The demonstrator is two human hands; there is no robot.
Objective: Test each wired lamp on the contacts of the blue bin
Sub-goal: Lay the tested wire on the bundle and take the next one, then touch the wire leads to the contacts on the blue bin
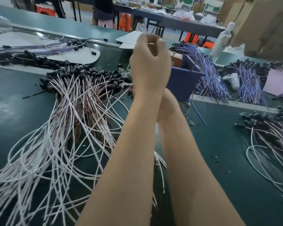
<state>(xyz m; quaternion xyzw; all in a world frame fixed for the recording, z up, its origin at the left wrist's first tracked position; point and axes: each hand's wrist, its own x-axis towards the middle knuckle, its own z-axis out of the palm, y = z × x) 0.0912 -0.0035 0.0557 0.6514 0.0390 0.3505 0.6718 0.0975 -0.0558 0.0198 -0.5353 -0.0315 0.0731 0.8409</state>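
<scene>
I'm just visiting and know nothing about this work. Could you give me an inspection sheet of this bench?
Surface: green bench top, small dark scraps scattered.
Job's things: blue bin mid-bench; pile of white-wired lamps to its left; purple-wired lamps beside it on the right.
Clutter: white card sheet, white bottle.
Grips: left hand raised, pinches a thin wire; right hand mostly hidden behind the left wrist, grip cannot be told.
Cables: lamp leads only, loosely tangled across the bench.
Surroundings: further tables, cardboard boxes, a person standing at the back.
</scene>
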